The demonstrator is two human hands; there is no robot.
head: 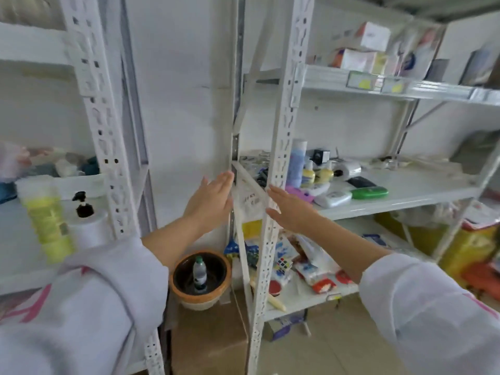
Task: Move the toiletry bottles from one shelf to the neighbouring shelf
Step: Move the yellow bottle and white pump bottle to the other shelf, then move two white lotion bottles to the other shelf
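Observation:
On the right shelf point(422, 197) a tall blue bottle point(296, 165) stands behind the upright post, with two small yellow bottles point(308, 175) point(326, 173) beside it. The left shelf point(16, 255) holds a ribbed yellow-green bottle point(47, 215) and a white pump bottle point(86, 226) with a black pump. My left hand point(209, 201) reaches forward with straight fingers near the right rack's rear corner, holding nothing. With straight fingers and nothing in it, my right hand point(289, 208) stretches toward the front post, just short of the right shelf's bottles.
A white post point(284, 147) stands between my hands. Soap cases, green point(369, 192) and white point(332, 198), a tape roll point(349, 170) and small items lie on the right shelf. Boxes fill the shelf above. A brown bowl point(200, 277) with a bottle sits on the floor box between racks.

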